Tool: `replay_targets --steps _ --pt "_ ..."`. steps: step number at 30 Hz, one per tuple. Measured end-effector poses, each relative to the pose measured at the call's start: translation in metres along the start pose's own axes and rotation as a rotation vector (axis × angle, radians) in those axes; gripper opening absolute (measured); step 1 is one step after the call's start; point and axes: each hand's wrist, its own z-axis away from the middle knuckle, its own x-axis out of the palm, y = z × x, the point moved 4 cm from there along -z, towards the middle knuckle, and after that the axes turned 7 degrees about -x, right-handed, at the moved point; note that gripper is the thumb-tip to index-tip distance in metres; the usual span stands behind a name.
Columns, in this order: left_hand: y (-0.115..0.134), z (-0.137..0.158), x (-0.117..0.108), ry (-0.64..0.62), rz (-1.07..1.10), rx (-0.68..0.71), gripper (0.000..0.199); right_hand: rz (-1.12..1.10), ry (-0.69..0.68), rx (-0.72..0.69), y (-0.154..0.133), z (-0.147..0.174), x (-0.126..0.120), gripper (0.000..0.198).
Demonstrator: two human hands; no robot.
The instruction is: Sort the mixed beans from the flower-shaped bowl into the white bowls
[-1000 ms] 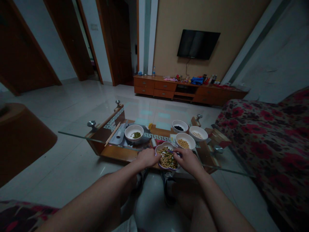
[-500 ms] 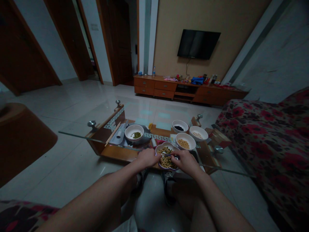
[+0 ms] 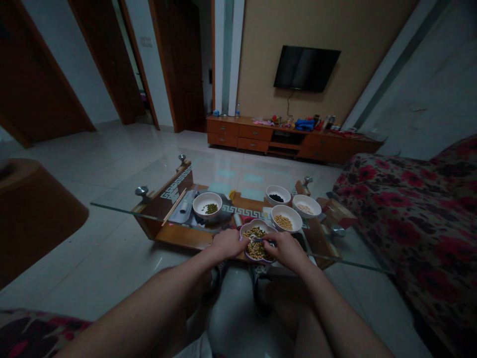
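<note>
A white flower-shaped bowl with a purple rim stands near the front edge of the glass table, holding mixed yellow and green beans. My left hand is closed at its left side, thumb over the rim. Above the beans, my right hand is closed with thumb and fingertips together. A thin, pale-and-dark piece lies between the two hands, too small to make out. Just beyond are round white bowls: one with yellow soybeans, one with black beans, one with pale pieces.
On the left of the glass table sits a white bowl with green beans, beside chopsticks. A small box is at the right end. Beyond stand a TV cabinet and, to the right, a flower-patterned sofa.
My right hand has shifted very slightly over the flower-shaped bowl. The thin piece between my hands shows more clearly now. My left hand has stayed in place.
</note>
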Motion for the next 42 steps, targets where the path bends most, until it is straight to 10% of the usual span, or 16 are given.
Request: replay_targets --steps 13,27,42 --pt "-0.001 0.000 0.001 -0.001 0.008 0.009 0.061 0.025 0.115 -0.003 0.002 0.003 -0.010 0.032" --pt "0.000 0.000 0.000 -0.012 0.005 -0.010 0.056 0.249 0.440 0.581 0.021 0.020 -0.038 0.036" --pt "-0.001 0.000 0.000 -0.016 0.026 0.007 0.058 0.211 0.171 0.340 0.016 0.010 -0.023 0.031"
